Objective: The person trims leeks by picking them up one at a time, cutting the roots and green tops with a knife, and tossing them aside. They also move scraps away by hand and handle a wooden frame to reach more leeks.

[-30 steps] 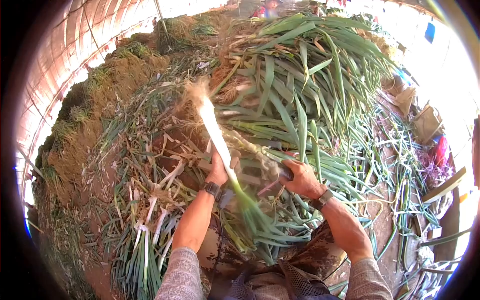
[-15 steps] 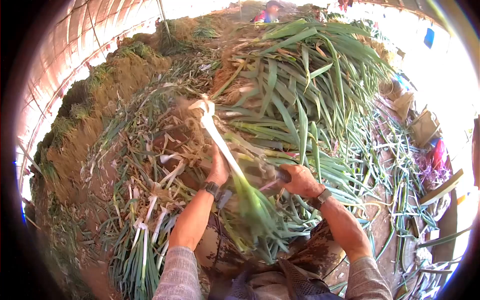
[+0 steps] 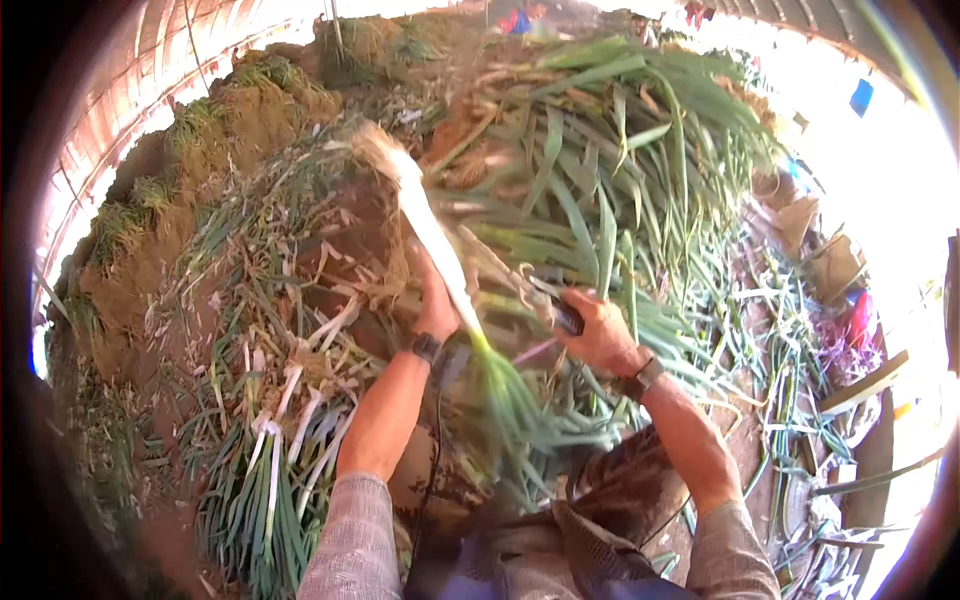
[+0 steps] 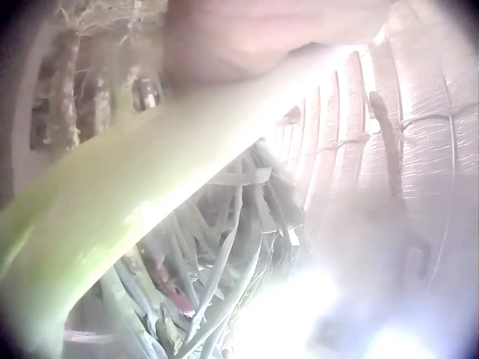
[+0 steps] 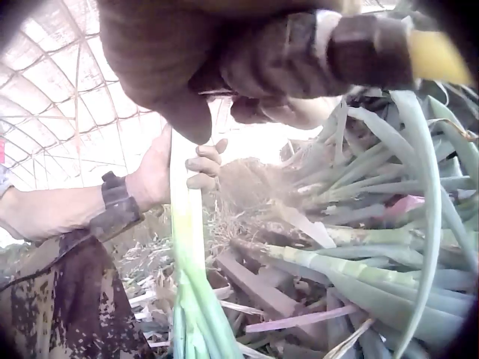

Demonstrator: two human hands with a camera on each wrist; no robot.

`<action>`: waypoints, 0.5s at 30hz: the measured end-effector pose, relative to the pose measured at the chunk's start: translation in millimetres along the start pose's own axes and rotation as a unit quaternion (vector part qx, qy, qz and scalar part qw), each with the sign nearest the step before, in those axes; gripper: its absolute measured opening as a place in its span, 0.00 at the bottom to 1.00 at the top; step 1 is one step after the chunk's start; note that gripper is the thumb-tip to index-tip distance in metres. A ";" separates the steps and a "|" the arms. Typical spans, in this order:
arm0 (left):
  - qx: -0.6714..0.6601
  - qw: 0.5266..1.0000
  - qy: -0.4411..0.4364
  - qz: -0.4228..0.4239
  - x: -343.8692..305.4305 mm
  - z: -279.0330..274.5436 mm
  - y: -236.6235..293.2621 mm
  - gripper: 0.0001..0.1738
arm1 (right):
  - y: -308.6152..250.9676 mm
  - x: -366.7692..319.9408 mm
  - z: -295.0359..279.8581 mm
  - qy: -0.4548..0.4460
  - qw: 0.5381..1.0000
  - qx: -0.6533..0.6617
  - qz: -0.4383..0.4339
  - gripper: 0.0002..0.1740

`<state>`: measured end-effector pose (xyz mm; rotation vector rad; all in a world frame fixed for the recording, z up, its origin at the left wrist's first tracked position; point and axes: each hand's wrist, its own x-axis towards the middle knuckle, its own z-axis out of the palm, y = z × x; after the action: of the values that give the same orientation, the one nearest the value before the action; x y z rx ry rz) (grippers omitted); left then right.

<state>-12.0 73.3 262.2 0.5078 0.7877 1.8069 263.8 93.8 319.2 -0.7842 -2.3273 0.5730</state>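
My left hand (image 3: 436, 300) grips a long leek (image 3: 432, 230) by its white stalk. Its rooty end tilts up and away to the left, while the blurred green leaves hang toward my lap. In the left wrist view the pale stalk (image 4: 150, 172) crosses close under the hand. My right hand (image 3: 597, 330) holds a dark-handled air gun (image 3: 568, 318) to the right of the stalk, its front part blurred. In the right wrist view a yellow hose (image 5: 441, 58) shows at its end, and the left hand's fingers (image 5: 203, 163) curl round the stalk.
A large heap of leeks (image 3: 640, 150) lies ahead to the right. Stripped white-stemmed leeks (image 3: 272, 470) lie in a bunch at the left. Peelings and leaf scraps cover the ground around me. A wooden board (image 3: 865, 382) and a pink bag (image 3: 860, 318) are at the right.
The leek's root end has swung up and to the left, and the loose skin by its roots has changed shape. Both hands stay near their places while the head view shifts slightly.
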 end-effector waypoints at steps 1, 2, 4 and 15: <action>0.011 0.999 0.032 0.004 2.0 -3.8 1.0 0.41 | 2.6 -1.5 0.2 -0.020 1.000 0.002 -0.020 0.24; -0.011 1.000 0.010 0.025 -5.2 2.7 12.9 0.32 | 7.2 -4.5 0.4 -0.037 0.998 0.003 -0.042 0.23; 0.107 0.988 0.070 0.088 -2.8 5.2 23.7 0.19 | 13.6 -10.7 -3.2 -0.103 0.995 0.004 -0.007 0.24; 0.059 0.990 0.056 0.115 1.3 9.7 68.9 0.14 | 74.3 -46.0 -11.4 -0.224 0.971 -0.070 0.054 0.19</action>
<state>-51.0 61.2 318.6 0.5979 0.9489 2.0235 329.6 120.3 267.0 -0.9280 -2.7748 0.6975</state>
